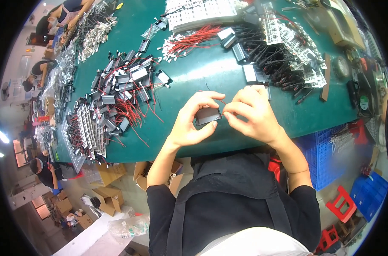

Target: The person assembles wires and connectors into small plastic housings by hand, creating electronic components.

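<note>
Close to the table's near edge, my left hand (pixel 186 123) is closed around a small dark grey rectangular housing (pixel 207 116), thumb below and fingers above. My right hand (pixel 255 114) is at the housing's right end, its thumb and fingertips pinched together. A thin red wire (pixel 222 101) runs between the two hands toward those fingertips; exactly what they pinch is too small to make out. Similar housings with red wires lie in a large heap (pixel 108 99) to the left. Just beyond my right hand stand a few more grey housings with white faces (pixel 249 73).
The green table (pixel 172 141) also bears a bundle of red wires with white connectors (pixel 198 37), stacked white sheets (pixel 202 15) and a pile of black cables (pixel 262 55). Blue crates (pixel 319 158) and a red stool (pixel 342 205) are right of me. Several people are at the far left.
</note>
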Demonstrator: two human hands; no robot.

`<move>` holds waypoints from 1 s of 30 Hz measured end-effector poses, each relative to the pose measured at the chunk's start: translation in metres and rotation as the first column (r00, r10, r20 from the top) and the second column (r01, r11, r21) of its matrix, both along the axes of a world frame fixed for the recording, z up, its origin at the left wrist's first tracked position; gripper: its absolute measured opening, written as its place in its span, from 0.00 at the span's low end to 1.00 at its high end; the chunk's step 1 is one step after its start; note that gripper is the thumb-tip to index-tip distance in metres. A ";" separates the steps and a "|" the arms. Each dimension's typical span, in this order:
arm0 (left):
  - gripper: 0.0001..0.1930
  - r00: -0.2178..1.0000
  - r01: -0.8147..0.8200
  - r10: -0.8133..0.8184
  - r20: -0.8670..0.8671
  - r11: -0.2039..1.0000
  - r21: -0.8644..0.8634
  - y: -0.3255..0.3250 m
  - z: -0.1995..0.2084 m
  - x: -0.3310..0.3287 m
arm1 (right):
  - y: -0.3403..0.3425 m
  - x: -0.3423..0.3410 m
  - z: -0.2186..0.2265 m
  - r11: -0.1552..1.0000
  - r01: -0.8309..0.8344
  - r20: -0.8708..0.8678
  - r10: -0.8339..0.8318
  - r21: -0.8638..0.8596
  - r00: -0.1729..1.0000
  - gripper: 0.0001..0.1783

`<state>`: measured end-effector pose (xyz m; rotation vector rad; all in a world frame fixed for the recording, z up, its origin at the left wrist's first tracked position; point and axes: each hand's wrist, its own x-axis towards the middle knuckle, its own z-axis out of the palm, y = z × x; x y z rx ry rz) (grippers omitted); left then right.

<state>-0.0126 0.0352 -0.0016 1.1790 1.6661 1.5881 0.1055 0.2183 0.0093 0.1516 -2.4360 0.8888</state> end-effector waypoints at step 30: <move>0.08 -0.126 -0.809 0.444 -0.887 0.472 0.351 -0.146 0.124 -0.128 | -0.022 -0.049 -0.069 0.963 0.152 0.258 -0.208 0.222 0.944 0.15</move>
